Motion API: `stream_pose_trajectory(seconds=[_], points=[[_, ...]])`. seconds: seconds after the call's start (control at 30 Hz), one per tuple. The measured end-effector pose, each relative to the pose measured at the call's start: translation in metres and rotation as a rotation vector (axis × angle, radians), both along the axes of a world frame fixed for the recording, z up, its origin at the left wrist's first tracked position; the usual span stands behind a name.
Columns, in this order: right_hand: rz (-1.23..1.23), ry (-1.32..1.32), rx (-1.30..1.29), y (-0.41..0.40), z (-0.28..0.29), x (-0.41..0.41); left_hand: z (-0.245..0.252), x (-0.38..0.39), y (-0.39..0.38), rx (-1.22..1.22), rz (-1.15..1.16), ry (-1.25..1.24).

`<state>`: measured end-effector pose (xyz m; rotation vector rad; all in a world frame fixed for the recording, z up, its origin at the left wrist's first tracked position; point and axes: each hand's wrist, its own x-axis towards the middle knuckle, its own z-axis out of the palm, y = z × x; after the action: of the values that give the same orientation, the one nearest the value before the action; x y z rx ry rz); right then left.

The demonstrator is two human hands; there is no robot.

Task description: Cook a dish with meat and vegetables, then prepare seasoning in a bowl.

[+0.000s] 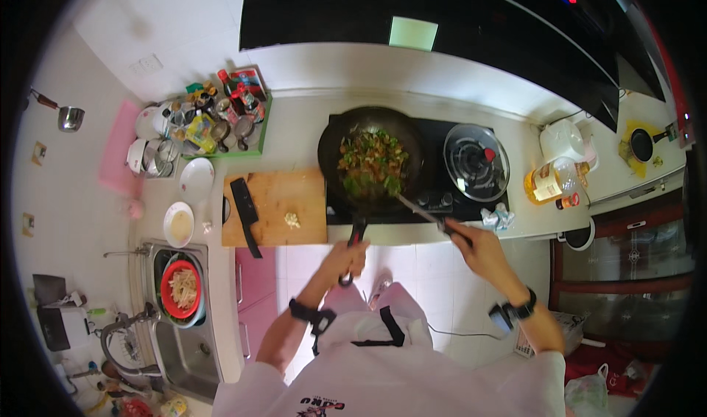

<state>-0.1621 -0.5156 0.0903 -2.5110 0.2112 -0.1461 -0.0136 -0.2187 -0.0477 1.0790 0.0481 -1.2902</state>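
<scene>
A dark wok [417,157] sits on the left part of the black cooktop [431,123]. Inside it lies a mix of chopped green vegetables and brown pieces [373,160]. My left hand [343,262] is closed around the wok's black handle [358,232]. In my right hand [483,251] is the dark handle of a metal spatula [421,211], its shaft reaching over the wok's near right rim. The spatula's blade is hidden among the food. A glass lid with a red-marked knob [476,163] rests on the right part of the cooktop.
Left of the wok, a wooden cutting board [276,196] holds a black cleaver [244,207] and chopped garlic [292,220]. Seasoning bottles fill a green-edged tray [265,124]. A red basket [180,313] stands in the sink [190,362]. An oil bottle [552,182] is at right.
</scene>
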Motion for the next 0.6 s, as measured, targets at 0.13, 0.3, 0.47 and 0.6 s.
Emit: stream_pose_trajectory(seconds=[0.13,0.3,0.47,0.6], points=[[-0.113,-0.067,-0.215,0.002,-0.021,0.055,0.018,0.03,-0.038,-0.146,0.071,0.066],[-0.154,-0.116,-0.209,-0.006,-0.028,0.053,0.014,-0.045,0.014,0.13,0.04,-0.098],[-0.059,-0.059,-0.199,0.008,-0.015,0.012,0.003,0.011,-0.018,-0.004,0.057,-0.059],[-0.045,-0.02,-0.177,0.005,-0.011,-0.02,0.004,-0.006,-0.012,0.019,0.063,-0.057]])
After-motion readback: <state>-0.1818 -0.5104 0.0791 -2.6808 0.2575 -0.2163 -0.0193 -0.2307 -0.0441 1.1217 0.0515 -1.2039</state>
